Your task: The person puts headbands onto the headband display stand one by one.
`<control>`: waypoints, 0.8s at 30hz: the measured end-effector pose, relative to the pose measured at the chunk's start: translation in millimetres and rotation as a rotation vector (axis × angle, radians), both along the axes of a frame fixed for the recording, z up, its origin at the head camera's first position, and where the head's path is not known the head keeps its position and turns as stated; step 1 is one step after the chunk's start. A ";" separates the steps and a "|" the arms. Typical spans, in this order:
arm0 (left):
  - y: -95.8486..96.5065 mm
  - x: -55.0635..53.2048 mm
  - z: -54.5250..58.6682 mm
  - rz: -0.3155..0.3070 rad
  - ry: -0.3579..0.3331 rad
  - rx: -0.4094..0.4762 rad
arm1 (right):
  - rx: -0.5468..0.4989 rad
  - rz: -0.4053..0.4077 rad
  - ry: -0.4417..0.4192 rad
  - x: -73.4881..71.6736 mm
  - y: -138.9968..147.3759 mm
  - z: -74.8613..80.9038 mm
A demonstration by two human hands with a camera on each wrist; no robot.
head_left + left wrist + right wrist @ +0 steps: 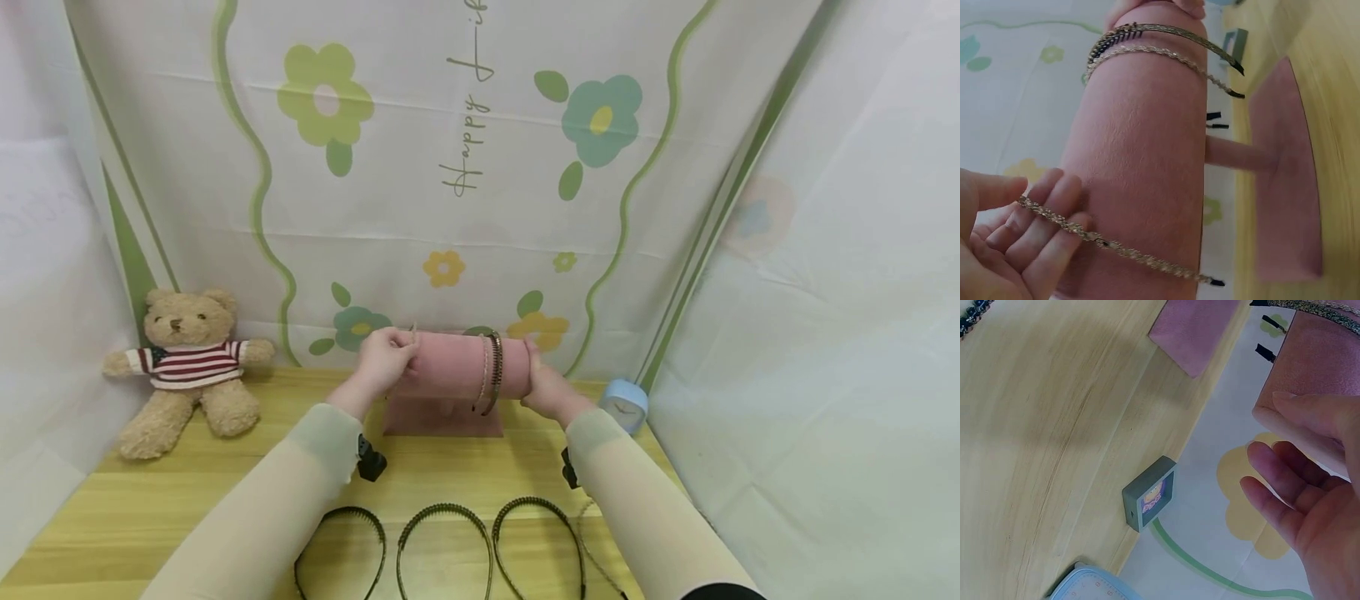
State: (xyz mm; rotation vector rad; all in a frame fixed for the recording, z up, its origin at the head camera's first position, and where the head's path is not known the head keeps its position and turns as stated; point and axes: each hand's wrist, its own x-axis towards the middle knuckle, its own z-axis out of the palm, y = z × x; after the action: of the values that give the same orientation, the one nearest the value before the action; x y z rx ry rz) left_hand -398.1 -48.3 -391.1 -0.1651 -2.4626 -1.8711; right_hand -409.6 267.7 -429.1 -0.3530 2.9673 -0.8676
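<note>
A pink velvet headband stand (446,365), with a horizontal roll on a flat base, stands at the back of the table. At the roll's left end my left hand (382,362) pinches a thin braided headband (1129,252) between thumb and fingers; the band lies across the roll. My right hand (551,387) holds the roll's right end, its thumb (1310,411) against the surface and several fingers curled off it. Toward that end, a light twisted headband (1166,53) and a dark toothed headband (1179,34) sit around the roll, side by side.
Several headbands (442,507) lie in a row on the wooden table (442,467) at the front. A teddy bear (187,367) sits at the left; a blue clock (624,404) stands at the right. A small green frame (1149,494) is near the clock. Printed cloth (465,225) hangs behind.
</note>
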 end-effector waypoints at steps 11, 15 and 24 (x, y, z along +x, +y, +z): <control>7.4 2.4 10.9 0.100 0.147 -0.477 | 0.003 -0.005 0.008 -2.1 1.4 -1.4; 10.3 0.1 9.9 0.097 0.129 -0.424 | 0.010 -0.005 0.021 -0.7 2.2 -0.5; -10.4 -2.0 9.2 0.044 0.254 -0.511 | -0.005 -0.003 0.003 0.7 0.6 1.1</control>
State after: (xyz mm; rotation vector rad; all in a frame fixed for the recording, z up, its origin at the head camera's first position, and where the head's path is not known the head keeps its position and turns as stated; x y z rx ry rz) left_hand -400.1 -58.7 -381.9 -0.3360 -2.6678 -1.0860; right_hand -408.9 268.3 -428.0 -0.3510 2.9696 -0.8758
